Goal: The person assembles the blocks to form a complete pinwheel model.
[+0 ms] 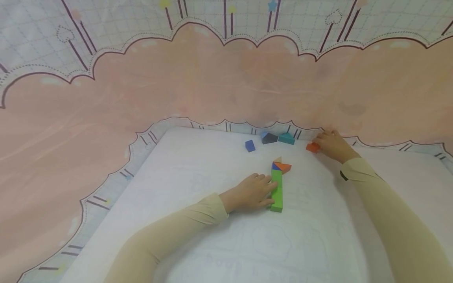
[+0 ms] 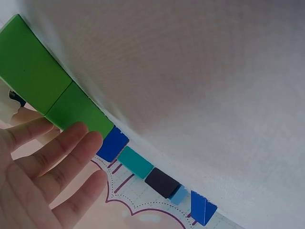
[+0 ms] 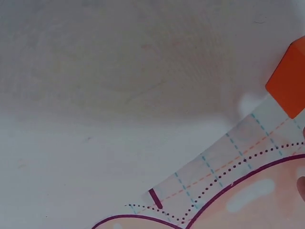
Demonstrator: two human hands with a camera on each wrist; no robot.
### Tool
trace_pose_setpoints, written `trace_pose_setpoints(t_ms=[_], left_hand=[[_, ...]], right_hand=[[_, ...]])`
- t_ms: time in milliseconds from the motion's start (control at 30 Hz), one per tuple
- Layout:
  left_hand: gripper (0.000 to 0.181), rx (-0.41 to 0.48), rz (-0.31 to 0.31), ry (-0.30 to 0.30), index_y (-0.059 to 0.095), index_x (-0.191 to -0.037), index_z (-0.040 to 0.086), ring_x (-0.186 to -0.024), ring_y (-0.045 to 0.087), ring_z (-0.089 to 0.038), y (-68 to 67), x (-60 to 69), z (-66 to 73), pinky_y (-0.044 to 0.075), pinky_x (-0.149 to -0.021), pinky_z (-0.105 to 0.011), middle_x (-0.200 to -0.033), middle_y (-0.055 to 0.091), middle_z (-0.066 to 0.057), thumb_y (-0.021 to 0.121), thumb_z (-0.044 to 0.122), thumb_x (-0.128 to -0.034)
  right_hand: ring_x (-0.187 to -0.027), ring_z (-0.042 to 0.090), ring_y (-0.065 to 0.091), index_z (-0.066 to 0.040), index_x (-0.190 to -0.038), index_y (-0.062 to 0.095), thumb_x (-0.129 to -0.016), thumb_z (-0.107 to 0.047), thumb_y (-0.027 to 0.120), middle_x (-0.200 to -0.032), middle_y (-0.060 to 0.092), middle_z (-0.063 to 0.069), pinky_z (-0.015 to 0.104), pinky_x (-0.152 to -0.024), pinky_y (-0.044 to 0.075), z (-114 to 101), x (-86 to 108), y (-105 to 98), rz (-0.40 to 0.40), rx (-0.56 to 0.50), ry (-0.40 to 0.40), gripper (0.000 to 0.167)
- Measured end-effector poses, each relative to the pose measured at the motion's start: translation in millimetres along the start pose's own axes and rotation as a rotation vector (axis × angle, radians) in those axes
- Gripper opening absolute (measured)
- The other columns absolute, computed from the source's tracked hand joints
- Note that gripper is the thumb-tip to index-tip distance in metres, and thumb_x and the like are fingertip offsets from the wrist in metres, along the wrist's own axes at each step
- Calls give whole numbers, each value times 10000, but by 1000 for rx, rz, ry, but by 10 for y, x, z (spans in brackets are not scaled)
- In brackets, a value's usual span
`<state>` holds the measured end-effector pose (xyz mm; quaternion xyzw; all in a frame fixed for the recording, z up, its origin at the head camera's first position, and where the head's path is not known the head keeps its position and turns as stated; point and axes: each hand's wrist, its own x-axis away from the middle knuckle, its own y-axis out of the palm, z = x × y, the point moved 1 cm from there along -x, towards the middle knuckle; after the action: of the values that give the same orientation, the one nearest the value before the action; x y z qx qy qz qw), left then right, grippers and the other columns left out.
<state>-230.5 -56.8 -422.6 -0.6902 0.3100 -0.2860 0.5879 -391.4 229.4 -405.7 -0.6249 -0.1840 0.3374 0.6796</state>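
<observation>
In the head view my left hand [image 1: 253, 192] rests its fingertips against the left side of a green bar [image 1: 277, 196]. The left wrist view shows its fingers extended, and a seam that splits the bar into two green blocks [image 2: 35, 62]. Beyond the bar's far end sit a small blue triangular block [image 1: 276, 166], an orange triangular block [image 1: 284, 167] and a pale wooden tip [image 1: 278, 160]. Farther back on the right, my right hand [image 1: 332, 145] holds a red-orange block [image 1: 313, 147] at its fingertips. Most of that hand is outside the right wrist view, where the block shows at the edge.
Along the back edge of the white table [image 1: 198, 165] lie a blue block [image 1: 250, 146], a dark block [image 1: 269, 138] with light blue beside it, and a teal block [image 1: 287, 138]. A patterned peach cloth [image 1: 226, 86] rises behind them.
</observation>
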Motion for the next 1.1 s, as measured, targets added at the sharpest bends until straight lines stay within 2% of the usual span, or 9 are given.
trace_pose_setpoints(t_ms=[100,200,500,567,633,700,833,967,1100], left_hand=[[456,-13,-6,0,447,-1256,159,-958,520,-124,-12,-1,2,448,-855,-268,-1106,543,7,431,499,-952],[462,-19,-10,-3,445,-1261,156,-971,528,-128,-35,7,8,451,-861,-272,-1112,548,2,426,500,-953],[446,-7,-13,-11,443,-1241,161,-955,520,-125,-46,12,7,443,-839,-266,-1086,541,8,428,502,-952],[444,-7,-10,-10,444,-1236,163,-949,519,-123,-37,9,6,444,-835,-267,-1081,541,11,427,504,-952],[446,-6,-10,-10,445,-1239,165,-954,520,-123,-29,5,5,445,-839,-270,-1085,541,11,426,506,-952],[447,-3,-9,-10,446,-1239,165,-960,522,-125,-22,4,2,446,-844,-273,-1089,543,9,426,506,-951],[447,7,-10,-14,445,-1241,165,-980,526,-128,-9,2,-3,446,-855,-278,-1104,549,5,427,505,-952],[458,10,-18,-18,441,-1257,164,-1007,532,-134,-6,-4,0,447,-875,-283,-1133,555,-2,427,505,-952],[476,11,-30,-21,434,-1278,161,-1027,534,-138,-9,-9,4,443,-889,-284,-1154,556,-8,425,507,-952]], right_hand=[[-1006,353,555,-46,-999,676,-752,5,722,-1026,666,157,544,-909,398,-25,12,-29,-51,-46,11,256],[-1035,360,554,-47,-1019,684,-754,41,707,-1053,668,164,559,-930,396,-55,23,-54,-68,-74,8,280],[-1058,371,573,-73,-948,701,-745,111,662,-1046,682,158,607,-958,368,-57,70,-28,-16,-121,-31,277],[-1057,370,572,-72,-947,699,-737,67,701,-1045,680,159,614,-961,361,-55,82,-28,-18,-132,-21,251],[-1062,363,567,-71,-972,695,-743,-46,747,-1060,675,158,609,-958,364,-61,90,-36,-25,-130,6,236],[-1065,356,561,-64,-1002,689,-738,-172,779,-1072,669,159,607,-958,361,-70,94,-45,-30,-122,38,300],[-1034,338,555,-67,-1035,674,-742,-352,764,-1028,664,141,615,-974,332,-96,92,-42,-48,-25,78,419],[-988,331,555,-76,-1036,662,-765,-403,729,-955,660,128,613,-987,319,-132,91,-17,-70,58,92,431],[-951,334,554,-74,-1030,655,-790,-365,713,-920,664,134,604,-955,347,-170,89,-16,-64,50,72,381]])
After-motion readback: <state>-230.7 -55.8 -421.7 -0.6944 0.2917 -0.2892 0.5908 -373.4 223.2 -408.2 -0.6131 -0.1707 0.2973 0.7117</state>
